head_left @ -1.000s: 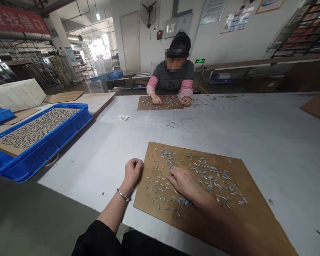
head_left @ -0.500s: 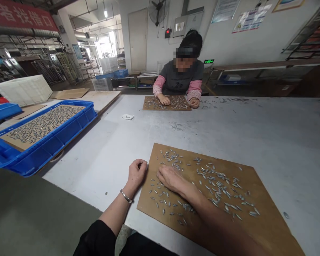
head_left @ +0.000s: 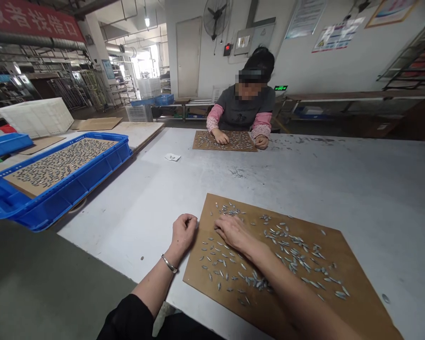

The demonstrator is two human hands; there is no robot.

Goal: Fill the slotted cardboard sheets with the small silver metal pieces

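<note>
A brown board (head_left: 286, 302), seemingly cardboard, lies at a slant on the table, with many small grey, leaf-shaped pieces (head_left: 297, 257) scattered across it. My right hand (head_left: 233, 231) is over the board's left part, fingers bent and drawn together, tips down among the pieces. Whatever its fingertips hold is hidden. Loose rows of single pieces (head_left: 219, 257) lie just below this hand. My left hand (head_left: 184, 231) rests on the table beside the board's left edge, curled into a loose fist with nothing visible in it.
Across the white table (head_left: 156, 198) a person (head_left: 246, 106) handles similar pieces on another board (head_left: 201, 141). At left, a blue tray (head_left: 88, 174) holds a piece-covered board. A scrap of white paper (head_left: 173, 157) and stray pieces (head_left: 386, 298) lie on the table.
My right hand has moved slightly up the board toward the far cluster. More pieces show below it. The left hand stays curled beside the board. The whole view has shifted slightly.
</note>
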